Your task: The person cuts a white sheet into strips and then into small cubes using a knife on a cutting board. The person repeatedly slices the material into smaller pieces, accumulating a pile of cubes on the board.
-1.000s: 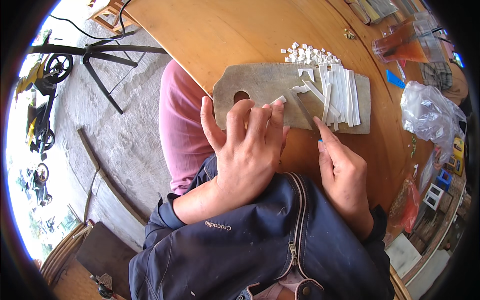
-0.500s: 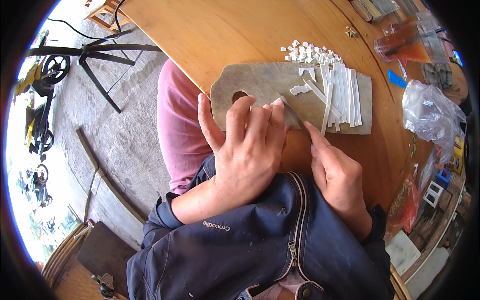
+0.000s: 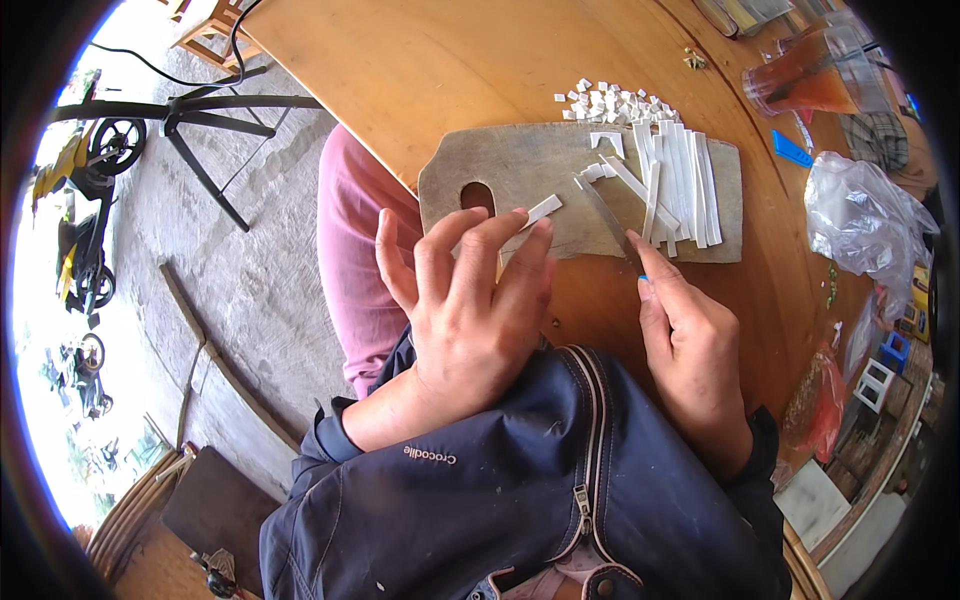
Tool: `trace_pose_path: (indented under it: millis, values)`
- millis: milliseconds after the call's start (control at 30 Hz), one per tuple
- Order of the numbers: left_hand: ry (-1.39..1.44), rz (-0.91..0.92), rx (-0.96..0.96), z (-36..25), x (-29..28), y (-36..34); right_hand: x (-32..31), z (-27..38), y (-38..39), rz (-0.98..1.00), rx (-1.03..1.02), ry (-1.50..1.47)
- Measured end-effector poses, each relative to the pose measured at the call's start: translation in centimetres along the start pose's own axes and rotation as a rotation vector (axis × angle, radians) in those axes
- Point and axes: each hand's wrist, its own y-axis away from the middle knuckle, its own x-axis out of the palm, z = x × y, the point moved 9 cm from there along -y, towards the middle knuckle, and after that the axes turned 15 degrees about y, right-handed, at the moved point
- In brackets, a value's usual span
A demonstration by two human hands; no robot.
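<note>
A worn wooden cutting board (image 3: 450, 165) lies across the table in front of me. My right hand (image 3: 695, 335) grips a narrow knife (image 3: 603, 212), its blade slanting over the board's near edge and its handle mostly hidden in my fingers. Fingers spread, my left hand (image 3: 465, 320) hovers at the near edge of the board. Its fingertips are beside a short white strip (image 3: 543, 209); whether they touch it I cannot tell. Several long white strips (image 3: 690, 190) lie side by side on the right of the board. Small cut pieces (image 3: 600, 171) sit past the knife tip.
A heap of small white squares (image 3: 620, 103) is on the wooden table (image 3: 480, 60) behind the board. To the right are a plastic cup of brown drink (image 3: 810, 80), a blue plastic piece (image 3: 791, 149) and a clear plastic bag (image 3: 865, 210). A black metal stand (image 3: 190, 105) is at left.
My left hand has drawn back toward me and slightly left, its fingers spreading and uncovering the short strip. The knife has shifted right, away from that strip, and the cut pieces now lie closer to the long strips.
</note>
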Motion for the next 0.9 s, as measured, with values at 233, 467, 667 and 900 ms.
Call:
trace_pose_path:
  millis: [233, 467, 667, 900]
  values:
    - [0.035, -0.016, -0.062, 1.1, -0.1, -2.2, 0.1, 0.3, -0.2, -0.027, -0.034, -0.023]
    - [0.039, -0.047, -0.062, 1.0, 0.6, -3.0, 0.0, 0.4, -0.2, -0.035, -0.048, -0.045]
    - [0.063, -0.035, -0.015, 0.9, 1.0, -3.1, 0.0, 0.3, -0.3, -0.087, -0.087, -0.034]
    - [0.062, -0.011, -0.037, 0.9, 0.9, -3.0, -0.3, 0.1, -0.3, -0.109, -0.111, 0.003]
